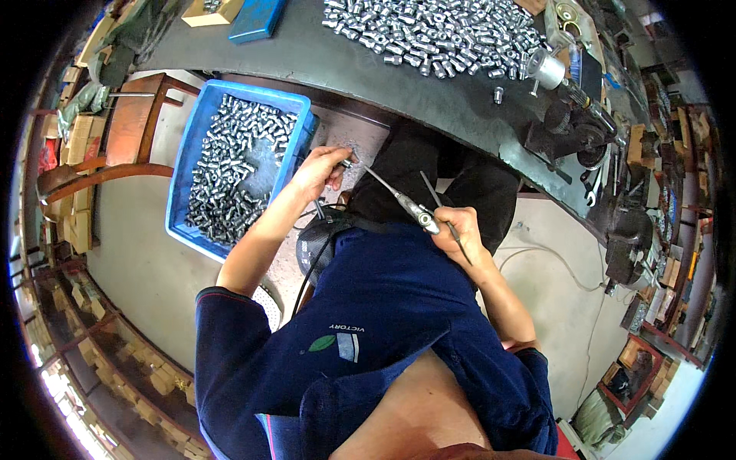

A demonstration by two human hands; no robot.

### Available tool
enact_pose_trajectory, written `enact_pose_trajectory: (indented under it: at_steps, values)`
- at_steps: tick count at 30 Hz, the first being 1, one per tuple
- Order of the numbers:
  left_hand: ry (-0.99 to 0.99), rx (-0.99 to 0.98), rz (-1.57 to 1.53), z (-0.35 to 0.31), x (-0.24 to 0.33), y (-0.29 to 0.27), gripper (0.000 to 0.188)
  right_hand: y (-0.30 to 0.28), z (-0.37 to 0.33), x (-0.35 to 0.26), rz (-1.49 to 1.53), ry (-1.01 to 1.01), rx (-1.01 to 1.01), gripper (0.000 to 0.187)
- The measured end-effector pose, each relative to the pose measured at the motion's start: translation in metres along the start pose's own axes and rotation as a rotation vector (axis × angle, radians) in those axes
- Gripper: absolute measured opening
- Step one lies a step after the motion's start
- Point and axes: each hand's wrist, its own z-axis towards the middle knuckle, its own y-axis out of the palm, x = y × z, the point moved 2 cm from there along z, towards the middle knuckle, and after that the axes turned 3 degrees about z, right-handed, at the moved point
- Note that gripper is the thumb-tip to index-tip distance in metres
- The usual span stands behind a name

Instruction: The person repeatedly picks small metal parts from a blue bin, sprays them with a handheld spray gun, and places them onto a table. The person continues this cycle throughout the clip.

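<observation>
My left hand is closed, pinching a small silver metal fitting between thumb and fingers, just right of the blue bin. My right hand is wrapped round a silver hand tool with a long thin tip, which points up and left toward the fitting. The tip ends a short way from the left hand, apart from it. A slim dark rod, like a file, also passes through the right hand; its lower end lies along the wrist. The fingers partly hide the silver tool's rear end.
A blue plastic bin full of metal fittings stands at my left beside a wooden chair. Ahead, a dark workbench bears a large heap of similar fittings, a blue box lid and, at the right, a vise.
</observation>
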Motion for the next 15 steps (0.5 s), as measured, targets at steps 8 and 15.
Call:
enact_pose_trajectory:
  at_steps: [8, 15]
  values:
    - [0.025, -0.069, -0.086, -0.007, 0.032, 0.027, 0.026, -0.001, 0.009, -0.020, -0.259, -0.391, 0.025, 0.016]
    - [0.117, -0.242, -0.051, -0.049, 0.070, 0.088, 0.030, -0.014, 0.029, -0.049, -0.068, -0.529, 0.161, 0.015]
